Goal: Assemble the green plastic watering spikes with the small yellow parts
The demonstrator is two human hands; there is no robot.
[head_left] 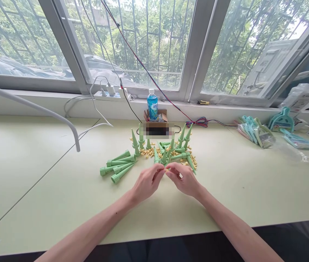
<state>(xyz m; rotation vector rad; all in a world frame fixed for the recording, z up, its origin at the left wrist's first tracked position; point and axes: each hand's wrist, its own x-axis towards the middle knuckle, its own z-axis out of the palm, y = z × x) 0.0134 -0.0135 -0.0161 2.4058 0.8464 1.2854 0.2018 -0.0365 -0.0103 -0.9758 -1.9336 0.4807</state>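
My left hand (148, 180) and my right hand (183, 178) meet at the middle of the pale green table (61, 189), fingertips pinched together on a tiny yellow piece (166, 169). Just beyond my fingers lies a heap of green cone-shaped spikes (171, 153), some upright, some lying flat. Small yellow pieces (147, 153) are scattered among them. A separate group of green spikes (119, 165) lies on its side to the left of my left hand.
A blue drink bottle (152, 104) stands in a small cardboard box (156, 125) at the table's back. White cables (89, 105) and a power strip (111, 94) lie on the sill. Bagged teal plastic goods (255, 131) sit at the right.
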